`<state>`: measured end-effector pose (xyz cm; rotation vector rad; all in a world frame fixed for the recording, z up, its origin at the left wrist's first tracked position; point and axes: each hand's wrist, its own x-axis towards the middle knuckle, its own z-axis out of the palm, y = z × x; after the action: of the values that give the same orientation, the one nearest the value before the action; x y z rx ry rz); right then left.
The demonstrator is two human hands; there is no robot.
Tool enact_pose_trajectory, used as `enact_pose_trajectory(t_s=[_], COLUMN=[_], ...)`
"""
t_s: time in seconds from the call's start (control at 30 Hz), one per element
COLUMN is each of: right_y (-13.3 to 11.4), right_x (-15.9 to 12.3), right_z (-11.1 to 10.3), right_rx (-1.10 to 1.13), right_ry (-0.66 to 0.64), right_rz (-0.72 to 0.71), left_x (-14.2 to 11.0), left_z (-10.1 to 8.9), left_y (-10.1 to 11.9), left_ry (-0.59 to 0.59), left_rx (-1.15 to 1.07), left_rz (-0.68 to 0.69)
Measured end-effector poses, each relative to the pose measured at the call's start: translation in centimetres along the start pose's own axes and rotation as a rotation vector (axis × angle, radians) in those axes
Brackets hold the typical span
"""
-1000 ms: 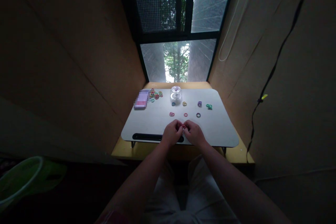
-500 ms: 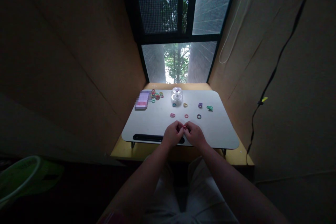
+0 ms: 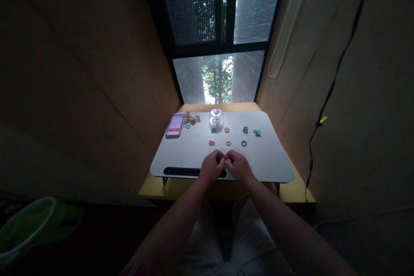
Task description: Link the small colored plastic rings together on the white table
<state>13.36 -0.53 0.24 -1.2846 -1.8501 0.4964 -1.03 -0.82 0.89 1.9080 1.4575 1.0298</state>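
Note:
My left hand (image 3: pixel 211 166) and my right hand (image 3: pixel 239 165) meet near the front of the white lap table (image 3: pixel 271 159). Both are closed in a pinch on a small red hair tie (image 3: pixel 226 158), mostly hidden by the fingers. Just beyond them lie a pink hair tie group (image 3: pixel 211 142), a single red-pink hair tie (image 3: pixel 228 143) and a dark one (image 3: pixel 244 143). Farther back are a blue hair tie (image 3: pixel 213 130), yellow ones (image 3: pixel 227 130), purple ones (image 3: pixel 245 129) and green ones (image 3: pixel 257 132).
A clear round jar (image 3: pixel 216 119) stands at the back middle. To its left are a mixed pile of hair ties (image 3: pixel 193 120) and a phone (image 3: pixel 175 125). A black slot (image 3: pixel 181 171) runs along the table's front edge. A green basket (image 3: pixel 42 224) is at lower left.
The camera view has shifted slightly. Both hands stay together on the red hair tie, with only small finger movement; the things on the table have not moved.

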Motion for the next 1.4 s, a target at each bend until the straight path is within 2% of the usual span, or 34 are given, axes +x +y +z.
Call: enact_pose_trajectory(t_s=[1.4], right_y=[0.40], right_x=[0.17], right_z=[0.29], right_rx=[-0.005], right_ry=[-0.008], right_rz=[0.011], left_x=[0.24], left_z=[0.02], left_y=[-0.26], left_ry=[-0.012], left_rx=[0.014], left_rz=[0.019])
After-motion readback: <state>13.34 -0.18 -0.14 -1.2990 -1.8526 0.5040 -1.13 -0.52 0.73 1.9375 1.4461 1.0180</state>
